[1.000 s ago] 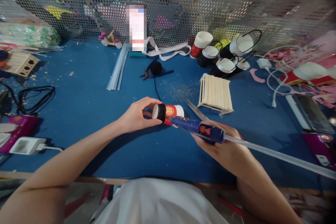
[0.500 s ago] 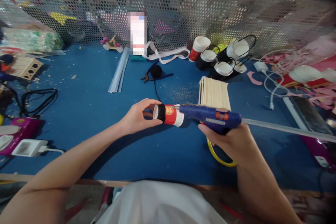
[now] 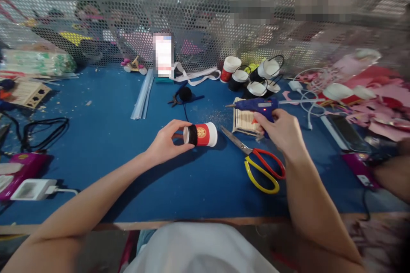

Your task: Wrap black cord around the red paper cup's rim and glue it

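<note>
My left hand [image 3: 166, 141] grips the black-banded end of a small red paper cup [image 3: 201, 134] that lies on its side on the blue table [image 3: 105, 136]. My right hand [image 3: 282, 130] is wrapped round the handle of a blue glue gun [image 3: 256, 104], held over a raft of wooden sticks [image 3: 244, 120], nozzle pointing left. A clear glue stick [image 3: 301, 101] juts out of the gun's back. The gun is well apart from the cup.
Scissors [image 3: 256, 162] with red and yellow handles lie between my hands. Several cups [image 3: 253, 79] stand at the back by the perforated metal screen [image 3: 205, 17]. Clear glue sticks [image 3: 142, 94], cables, chargers and pink scraps litter both sides. Another person's arm [image 3: 392, 175] shows at the right edge.
My right hand has pulled the glue gun away from the cup, up and to the right, over the wooden sticks. The scissors are now uncovered. My left hand still holds the cup.
</note>
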Available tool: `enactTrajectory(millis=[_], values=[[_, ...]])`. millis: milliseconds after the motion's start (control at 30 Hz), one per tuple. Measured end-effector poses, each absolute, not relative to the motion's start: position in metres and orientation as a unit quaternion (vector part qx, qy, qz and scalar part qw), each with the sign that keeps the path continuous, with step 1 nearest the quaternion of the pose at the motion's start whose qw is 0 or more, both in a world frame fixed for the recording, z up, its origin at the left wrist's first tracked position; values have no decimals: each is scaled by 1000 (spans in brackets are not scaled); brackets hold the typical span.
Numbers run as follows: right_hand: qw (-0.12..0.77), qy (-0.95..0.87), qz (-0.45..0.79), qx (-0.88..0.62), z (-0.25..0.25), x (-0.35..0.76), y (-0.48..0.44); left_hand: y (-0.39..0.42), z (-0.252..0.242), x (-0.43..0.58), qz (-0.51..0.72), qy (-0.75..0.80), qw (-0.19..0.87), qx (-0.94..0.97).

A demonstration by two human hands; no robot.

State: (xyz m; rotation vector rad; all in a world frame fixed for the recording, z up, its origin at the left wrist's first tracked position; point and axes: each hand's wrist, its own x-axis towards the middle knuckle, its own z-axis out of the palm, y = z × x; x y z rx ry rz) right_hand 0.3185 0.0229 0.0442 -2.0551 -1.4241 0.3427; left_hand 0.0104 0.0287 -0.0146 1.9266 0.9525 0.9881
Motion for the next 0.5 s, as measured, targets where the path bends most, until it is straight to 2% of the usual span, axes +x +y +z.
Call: enactTrajectory(millis=[133,333,433,500], values=[[186,-568,14,-802,37,333,43,26,-11,11,382,354,363,772],[102,-562,27,-820,22,333,55,21,-6,13,381,341,354,783],[97,-544,0,-834,24,325,50,20,-4,14,381,329,340,794],[139,-566,-53,-811,31,315,44,19,-4,13,385,312,325,806]])
